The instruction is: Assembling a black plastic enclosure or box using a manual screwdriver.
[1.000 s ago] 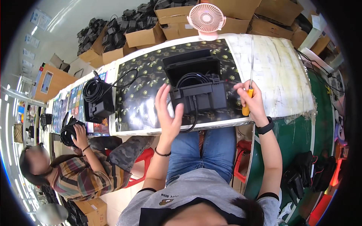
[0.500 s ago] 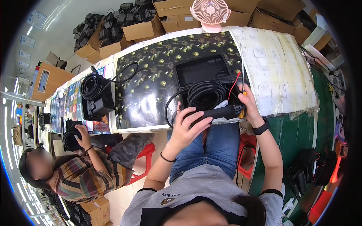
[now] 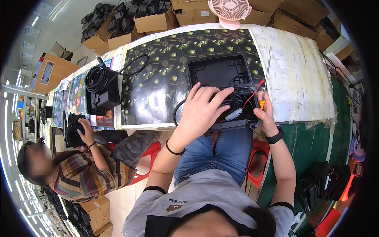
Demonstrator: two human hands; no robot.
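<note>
An open black plastic case stands before me at the table edge, its lid [image 3: 220, 72] laid back on the far side. My left hand [image 3: 205, 106] rests palm down with fingers spread over a coiled black ribbed hose [image 3: 237, 101] in the near half, hiding much of it. My right hand [image 3: 265, 112] grips a screwdriver [image 3: 262, 104] by its orange handle at the case's right end, the long metal shaft pointing up and away. Between my hands lie a grey connector [image 3: 233, 115] and a thin red wire [image 3: 252, 94]. A black cable loops out to the left.
A second black case with coiled cable [image 3: 103, 104] stands left of the dark patterned mat [image 3: 158, 85]. Beside it, a co-worker's hand [image 3: 86, 132] touches another black coil. A pink fan [image 3: 230, 12] stands at the table's far edge, with cardboard boxes [image 3: 156, 23] behind.
My left hand has moved from the case's near edge onto the coiled hose. The case's near edge has tipped down. The screwdriver's shaft now leans further right in my right hand.
</note>
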